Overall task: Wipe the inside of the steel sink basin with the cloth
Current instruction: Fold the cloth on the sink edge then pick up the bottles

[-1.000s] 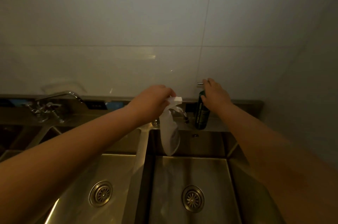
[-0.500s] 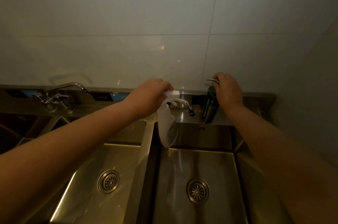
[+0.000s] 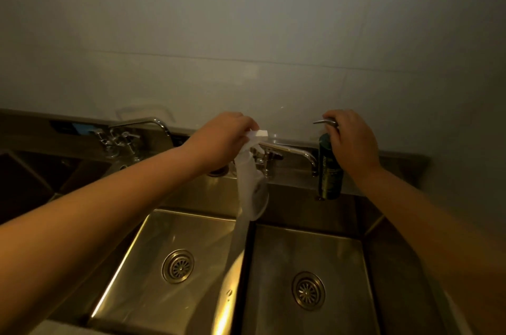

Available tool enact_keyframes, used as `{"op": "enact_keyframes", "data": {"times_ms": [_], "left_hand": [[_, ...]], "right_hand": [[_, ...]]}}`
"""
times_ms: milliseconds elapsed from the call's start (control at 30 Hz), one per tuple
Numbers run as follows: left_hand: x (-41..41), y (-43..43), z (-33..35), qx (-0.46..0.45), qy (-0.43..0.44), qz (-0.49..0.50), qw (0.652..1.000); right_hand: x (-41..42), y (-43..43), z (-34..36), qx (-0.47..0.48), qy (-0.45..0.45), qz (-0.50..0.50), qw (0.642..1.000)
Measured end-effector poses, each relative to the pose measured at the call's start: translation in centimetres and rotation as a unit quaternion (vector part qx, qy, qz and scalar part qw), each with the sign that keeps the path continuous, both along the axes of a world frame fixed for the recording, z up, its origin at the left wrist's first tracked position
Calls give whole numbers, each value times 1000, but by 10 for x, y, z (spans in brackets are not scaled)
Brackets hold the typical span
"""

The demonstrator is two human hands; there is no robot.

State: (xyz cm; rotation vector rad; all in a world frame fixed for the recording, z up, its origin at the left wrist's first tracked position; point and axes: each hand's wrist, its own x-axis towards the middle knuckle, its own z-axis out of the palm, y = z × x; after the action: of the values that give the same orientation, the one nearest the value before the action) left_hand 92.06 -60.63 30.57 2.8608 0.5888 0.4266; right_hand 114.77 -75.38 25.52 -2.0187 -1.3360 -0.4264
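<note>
Step in hand, by my judgement: loading the cloth with soap before any wiping. Neither basin is being touched.

My left hand [image 3: 221,140] pinches the white cloth [image 3: 250,192] by its top edge, above the back ledge of the bench [image 3: 397,156]. Further right, my right hand [image 3: 353,140] is curled over the head of the dark pump bottle [image 3: 330,170], which stands upright on that ledge just right of the tap spout [image 3: 298,152]. The pump nozzle points left, and the cloth is apart from it.

Recommendation: carry the cloth right until a fold sits under the nozzle, then press straight down so the bottle does not tip. Gather the loose tail first, clear of the tap.

Condition of the cloth: thin, pale and limp. It hangs in a long narrow drape in front of the tap handle, its lower end over the divider between the left basin [image 3: 175,225] and the right basin [image 3: 306,241]. Whether it is wet, I cannot tell.
</note>
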Motion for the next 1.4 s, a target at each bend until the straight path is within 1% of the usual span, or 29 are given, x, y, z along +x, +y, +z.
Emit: {"op": "enact_keyframes", "data": {"times_ms": [200,467,567,700,933,1167,1400], "left_hand": [[-94,20,17,6,-10,21,1000],[-283,56,36,19,-12,60,998],[-360,71,40,19,-3,98,995],[-462,89,40,8,19,155,988],[-615,125,39,18,50,245,968],[-722,184,30,23,53,309,949],[-772,280,11,15,42,308,950]], "right_hand": [[-92,26,24,18,-27,53,998],[-270,91,26,13,37,136,990],[-345,124,23,-1,36,172,984],[-444,168,22,11,25,227,974],[-587,241,20,-2,16,335,942],[-688,318,14,-35,19,402,915],[-748,428,-4,-43,26,433,900]]}}
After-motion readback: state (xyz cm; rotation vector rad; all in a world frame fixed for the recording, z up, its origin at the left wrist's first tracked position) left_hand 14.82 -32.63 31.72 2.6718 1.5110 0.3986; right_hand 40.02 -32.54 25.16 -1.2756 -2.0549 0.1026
